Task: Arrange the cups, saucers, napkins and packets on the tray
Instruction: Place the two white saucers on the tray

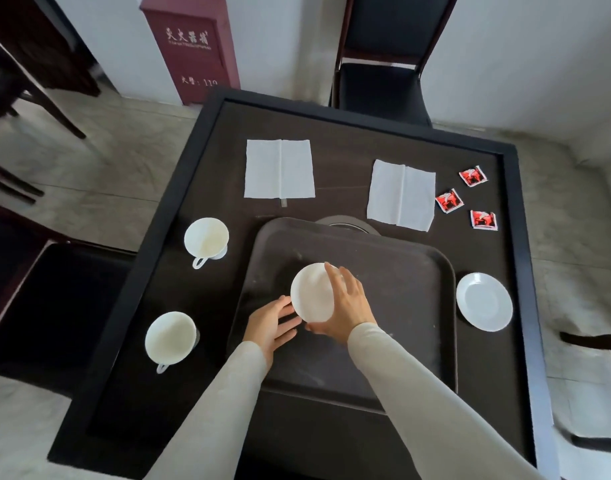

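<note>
Head view: the right hand (345,306) grasps a saucer (311,292) by its right edge, fingers curled over the rim, above the middle of the tray (418,271). The left hand (269,323), fingers relaxed, touches its left edge. Judging by this, saucer placement is in hand. The next move calls for letting go, then reaching right of the grip for the second saucer (484,302). Cups (206,239) lie left of it, napkins (279,169) and packets (449,200) beyond.

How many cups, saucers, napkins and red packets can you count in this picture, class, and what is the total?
Cups: 2
Saucers: 2
Napkins: 2
Red packets: 3
Total: 9
</note>
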Tool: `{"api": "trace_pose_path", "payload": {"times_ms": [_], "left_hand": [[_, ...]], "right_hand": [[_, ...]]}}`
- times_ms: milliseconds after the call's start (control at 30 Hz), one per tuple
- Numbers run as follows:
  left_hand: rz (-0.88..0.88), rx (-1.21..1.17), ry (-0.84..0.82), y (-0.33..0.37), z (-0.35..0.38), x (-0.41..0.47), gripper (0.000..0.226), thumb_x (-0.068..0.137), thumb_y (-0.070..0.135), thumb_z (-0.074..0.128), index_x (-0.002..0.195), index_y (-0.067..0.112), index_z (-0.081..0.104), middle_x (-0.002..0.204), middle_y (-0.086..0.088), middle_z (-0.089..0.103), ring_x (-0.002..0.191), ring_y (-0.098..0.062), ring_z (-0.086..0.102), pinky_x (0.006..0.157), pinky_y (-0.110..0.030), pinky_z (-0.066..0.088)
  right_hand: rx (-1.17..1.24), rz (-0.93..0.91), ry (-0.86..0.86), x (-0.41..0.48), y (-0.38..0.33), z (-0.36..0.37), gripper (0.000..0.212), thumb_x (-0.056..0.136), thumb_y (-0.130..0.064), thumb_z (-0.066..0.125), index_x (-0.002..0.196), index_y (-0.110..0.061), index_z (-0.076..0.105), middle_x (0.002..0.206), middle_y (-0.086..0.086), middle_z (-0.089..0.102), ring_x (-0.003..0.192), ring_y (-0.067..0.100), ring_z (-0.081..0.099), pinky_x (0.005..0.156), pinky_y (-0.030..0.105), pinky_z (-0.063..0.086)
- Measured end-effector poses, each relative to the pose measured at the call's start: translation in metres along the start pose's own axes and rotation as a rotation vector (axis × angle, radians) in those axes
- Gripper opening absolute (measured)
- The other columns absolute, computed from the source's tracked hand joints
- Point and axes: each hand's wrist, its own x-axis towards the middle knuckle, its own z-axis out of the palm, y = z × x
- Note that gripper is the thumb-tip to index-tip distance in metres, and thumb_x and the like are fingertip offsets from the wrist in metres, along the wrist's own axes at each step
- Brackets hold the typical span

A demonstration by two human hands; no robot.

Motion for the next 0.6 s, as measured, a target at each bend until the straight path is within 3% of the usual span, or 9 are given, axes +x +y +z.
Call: {"api": "trace_pose_path", "payload": {"times_ms": [500, 600], "left_hand": [[0.001, -0.061, 0.099, 0.036, -0.003, 0.037, 0.005, 0.103, 0.028, 0.058, 0.101, 0.031, 0.063, 0.117, 0.0, 0.073, 0.106, -0.02, 0.071, 0.091, -0.039, 0.059], [0.008, -0.07, 0.112, 0.034, -0.004, 0.041, 0.008, 0.102, 0.028, 0.06, 0.108, 0.029, 0.064, 0.117, 0.0, 0.073, 0.106, -0.021, 0.071, 0.091, -0.04, 0.059]], "right_hand": [[-0.038, 0.0, -0.009, 0.057, -0.023, 0.009, 0.129, 0.055, -0.049, 0.092, 0.15, -0.045, 0.005, 0.154, -0.005, 0.02, 0.145, 0.029, 0.025, 0.102, 0.055, 0.049], [-0.047, -0.008, -0.024, 0.061, -0.023, 0.008, 0.129, 0.057, -0.049, 0.092, 0.152, -0.042, 0.005, 0.155, -0.004, 0.02, 0.146, 0.029, 0.024, 0.104, 0.054, 0.048]]}}
